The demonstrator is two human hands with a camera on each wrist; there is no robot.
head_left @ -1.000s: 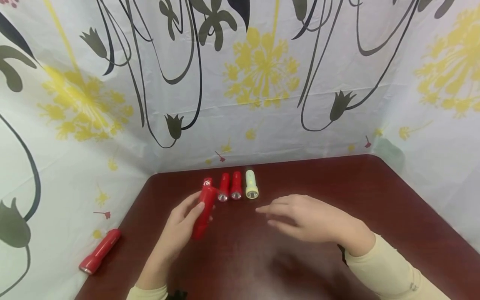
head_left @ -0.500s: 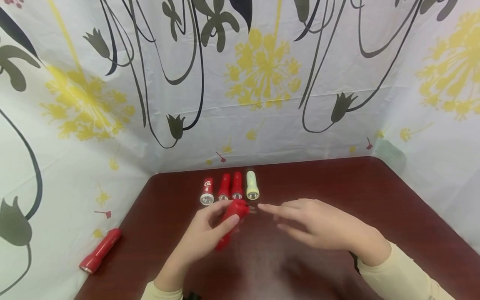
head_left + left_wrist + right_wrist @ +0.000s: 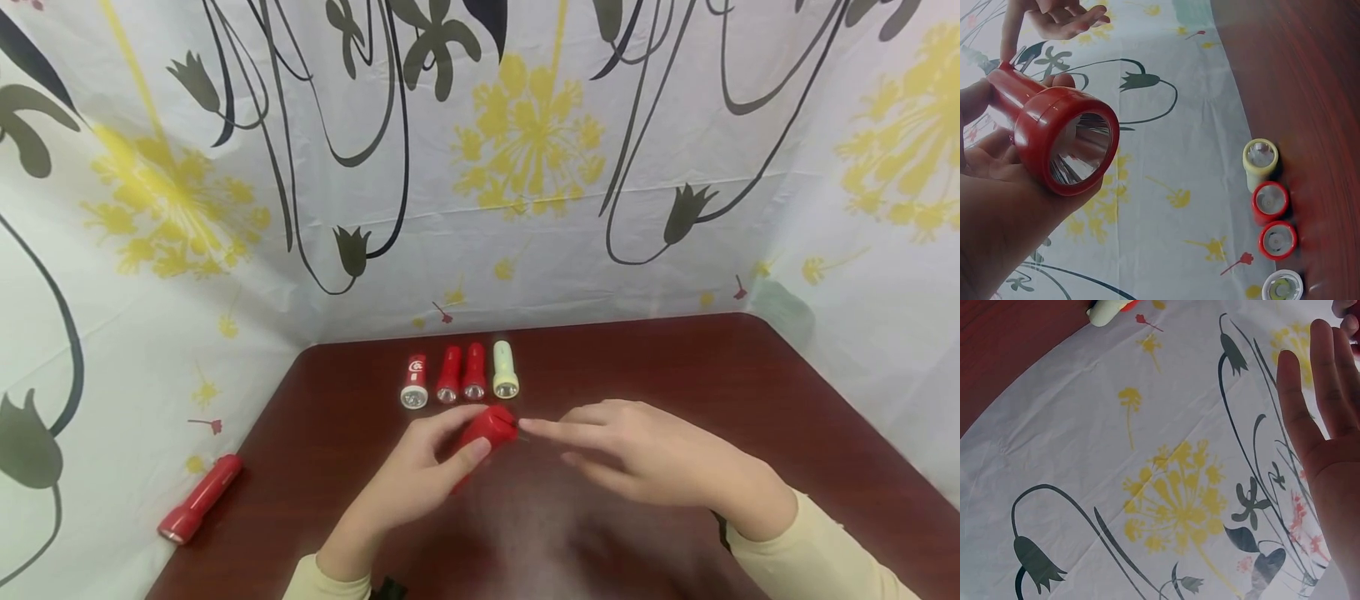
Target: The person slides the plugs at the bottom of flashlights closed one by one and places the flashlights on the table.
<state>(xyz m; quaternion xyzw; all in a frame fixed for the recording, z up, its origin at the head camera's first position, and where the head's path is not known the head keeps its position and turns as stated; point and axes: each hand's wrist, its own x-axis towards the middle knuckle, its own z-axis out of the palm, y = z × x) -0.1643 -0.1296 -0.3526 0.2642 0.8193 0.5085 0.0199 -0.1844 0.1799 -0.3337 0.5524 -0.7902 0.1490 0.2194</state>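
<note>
My left hand (image 3: 427,471) grips a red flashlight (image 3: 491,426), with its tail end toward my right hand. In the left wrist view, the flashlight's wide lens head (image 3: 1082,150) faces the camera, with fingers and thumb wrapped round the narrower body. Thin metal prongs jut from the tail. My right hand (image 3: 637,450) has its index finger stretched to the tail end, where the fingertip touches or nearly touches the prongs. In the right wrist view, the fingers of the right hand (image 3: 1338,437) are mostly straight and hold nothing.
At the back of the dark red table (image 3: 637,358) lie a red flashlight with a white rim (image 3: 414,383), two small red flashlights (image 3: 448,375) and a pale yellow-green one (image 3: 504,371). Another red flashlight (image 3: 201,500) lies at the left edge. A patterned sheet (image 3: 525,283) walls the table.
My left hand has carried the red flashlight rightward, uncovering the white-rimmed one, and tilted its tail toward my right hand. The right hand has shifted slightly right, index finger extended to the prongs.
</note>
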